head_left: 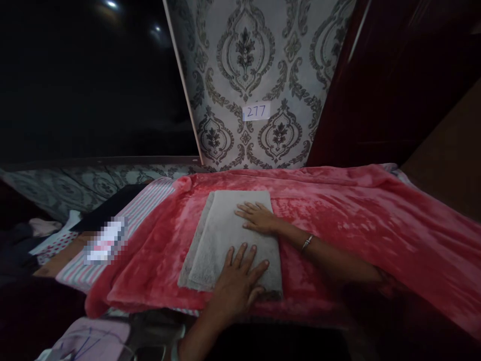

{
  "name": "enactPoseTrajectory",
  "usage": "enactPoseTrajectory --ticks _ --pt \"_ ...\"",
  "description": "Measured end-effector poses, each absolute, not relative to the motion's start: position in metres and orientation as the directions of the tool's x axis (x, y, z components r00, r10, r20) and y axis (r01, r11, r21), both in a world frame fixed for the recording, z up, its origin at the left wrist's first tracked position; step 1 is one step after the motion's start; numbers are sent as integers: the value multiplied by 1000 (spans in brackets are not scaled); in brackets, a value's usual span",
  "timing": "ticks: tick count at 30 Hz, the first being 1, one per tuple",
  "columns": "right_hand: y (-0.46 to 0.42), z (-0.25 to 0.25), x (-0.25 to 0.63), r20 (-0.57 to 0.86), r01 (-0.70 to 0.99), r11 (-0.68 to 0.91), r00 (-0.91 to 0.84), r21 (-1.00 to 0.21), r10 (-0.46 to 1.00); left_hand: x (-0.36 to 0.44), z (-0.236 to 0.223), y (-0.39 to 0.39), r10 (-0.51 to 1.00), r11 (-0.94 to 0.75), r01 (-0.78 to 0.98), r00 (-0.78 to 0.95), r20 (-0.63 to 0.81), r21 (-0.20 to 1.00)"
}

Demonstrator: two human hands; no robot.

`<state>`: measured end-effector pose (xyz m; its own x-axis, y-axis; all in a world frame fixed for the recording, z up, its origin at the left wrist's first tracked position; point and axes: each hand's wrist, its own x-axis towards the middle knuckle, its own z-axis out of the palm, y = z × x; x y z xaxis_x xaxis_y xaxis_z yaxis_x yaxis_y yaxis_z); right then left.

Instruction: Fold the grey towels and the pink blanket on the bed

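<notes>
A folded grey cloth (221, 220), towel-like in texture, lies flat on a red plush blanket (311, 200). Its layers are slightly offset along the left side. My left hand (240, 278) rests on the near part of the cloth, fingers spread and pointing away from me. Reaching in from the right, my right hand (258, 218) lies flat on the cloth's upper right part with its fingers stretched to the left. A bracelet circles the right wrist. Neither hand grips anything.
A striped sheet (150, 200) shows beyond the blanket's left edge, with a blurred-out item (107, 241) on it. Behind stand a large dark screen (93, 85), a patterned wall with a paper label (256, 111) reading 277, and a dark red panel (376, 90). A pinkish pad (93, 336) sits at bottom left.
</notes>
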<state>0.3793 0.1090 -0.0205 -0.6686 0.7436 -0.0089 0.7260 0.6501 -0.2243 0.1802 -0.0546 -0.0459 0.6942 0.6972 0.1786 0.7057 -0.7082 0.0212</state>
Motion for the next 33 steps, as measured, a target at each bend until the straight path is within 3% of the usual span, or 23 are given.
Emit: enactPoseTrajectory --ticks 11,19,25,29,33 --pt "194 -29 391 -27 852 426 -455 -305 890 173 -59 -53 658 -734 679 700 277 28" --pt "194 -40 390 24 871 390 -402 -299 915 177 -52 -57 685 -721 688 687 243 85" --pt "187 -21 387 5 890 369 -381 -267 924 169 -34 -56 697 -716 678 683 217 168" --pt "155 -8 361 95 812 545 -538 -207 838 147 -29 -53 790 -583 801 519 326 136" --pt "110 -15 319 90 524 820 -827 -231 554 130 -49 -52 820 -414 909 349 453 48"
